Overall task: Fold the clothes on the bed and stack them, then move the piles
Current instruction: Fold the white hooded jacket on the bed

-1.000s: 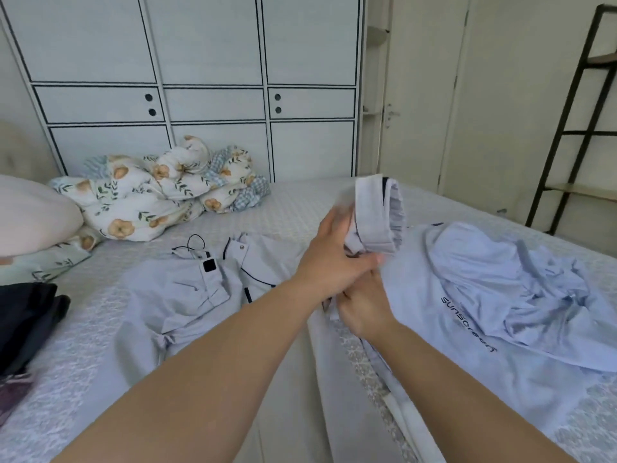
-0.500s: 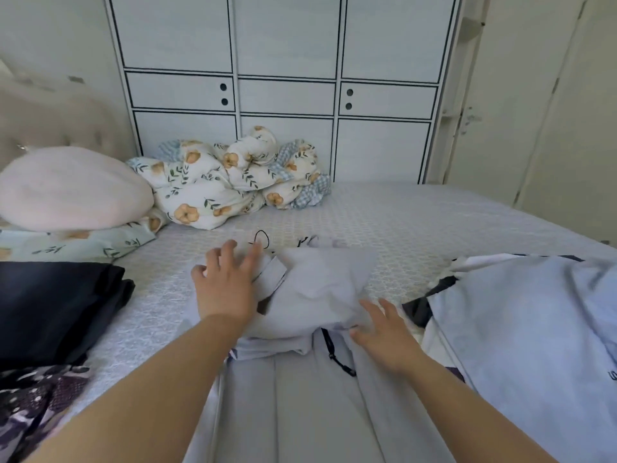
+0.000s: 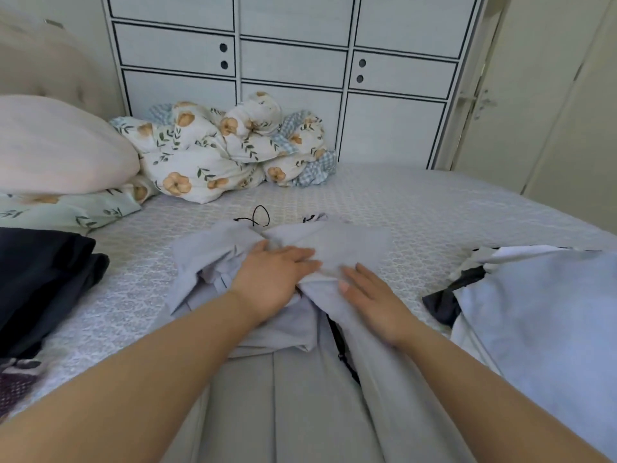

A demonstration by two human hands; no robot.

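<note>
Pale grey folded cotton garment (image 3: 300,329): long axis running away from the person. Left hand (image 3: 272,280), fingers flat, presses its folded far end; right hand (image 3: 374,300), flat, rests just right. Beyond the hands: floral crumpled duvet (image 3: 220,152), well apart.

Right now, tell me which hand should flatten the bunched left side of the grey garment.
Left. The left hand already lies flat beside the bunched folds of the grey garment; the right hand rests on its right half.
</note>
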